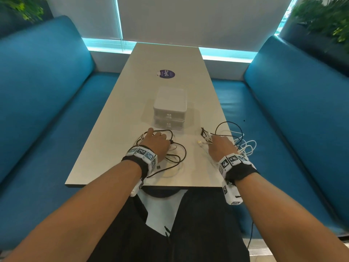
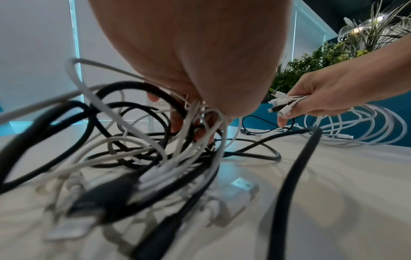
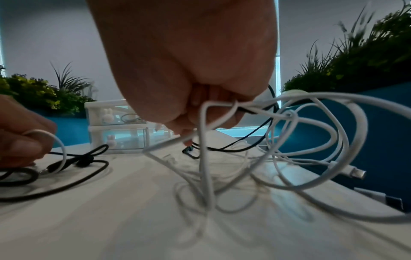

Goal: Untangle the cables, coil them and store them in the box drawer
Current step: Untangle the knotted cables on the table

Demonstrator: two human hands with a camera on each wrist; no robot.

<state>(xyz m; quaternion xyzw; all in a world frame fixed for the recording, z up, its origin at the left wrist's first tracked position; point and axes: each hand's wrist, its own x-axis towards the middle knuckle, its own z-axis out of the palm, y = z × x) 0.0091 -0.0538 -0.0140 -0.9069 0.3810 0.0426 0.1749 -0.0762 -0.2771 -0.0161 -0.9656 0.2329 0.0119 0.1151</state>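
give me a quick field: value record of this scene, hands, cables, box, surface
left hand: fingers curled into the black and white cable tangle
right hand: grips a bundle of cable ends
white cable loops: by the table's right edge
drawer box: two stacked drawers, both closed, beyond the hands
table: pale top, round sticker past the box

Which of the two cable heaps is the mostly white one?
The heap at the right hand, by the table's right edge: its cable loops are mostly white. The left hand's tangle has thick black cables mixed in.
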